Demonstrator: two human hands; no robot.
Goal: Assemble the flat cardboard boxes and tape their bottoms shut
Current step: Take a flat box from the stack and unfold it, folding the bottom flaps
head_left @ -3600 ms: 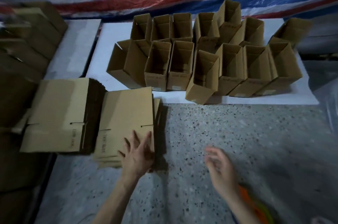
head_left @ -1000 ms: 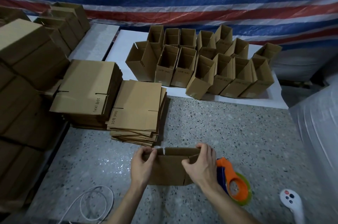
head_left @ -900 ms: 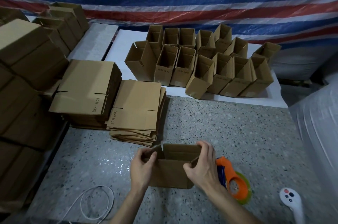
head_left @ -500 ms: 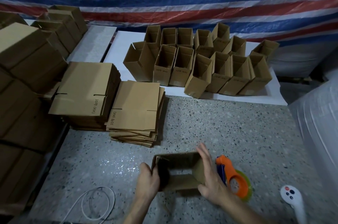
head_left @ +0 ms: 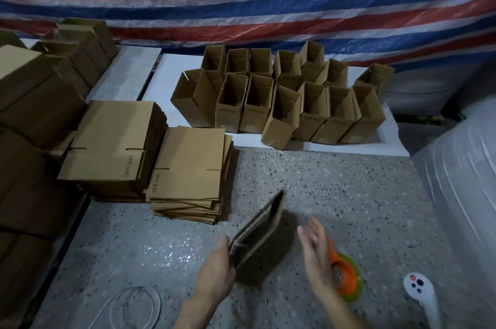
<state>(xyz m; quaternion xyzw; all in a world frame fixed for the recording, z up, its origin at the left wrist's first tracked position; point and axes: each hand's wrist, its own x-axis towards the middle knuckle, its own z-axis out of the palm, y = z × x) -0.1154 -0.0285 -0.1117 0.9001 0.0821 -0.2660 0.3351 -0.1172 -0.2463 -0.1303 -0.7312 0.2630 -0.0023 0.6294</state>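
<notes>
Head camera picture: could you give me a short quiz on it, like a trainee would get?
1. True or false: the left hand and the right hand both grip the cardboard box.
2. The orange tape dispenser lies: A beside the right hand; B in the left hand; C inside an assembled box.
3. What surface do the assembled boxes stand on?
Key: 1 false, only the left hand grips it; 2 A; 3 the white board.
</notes>
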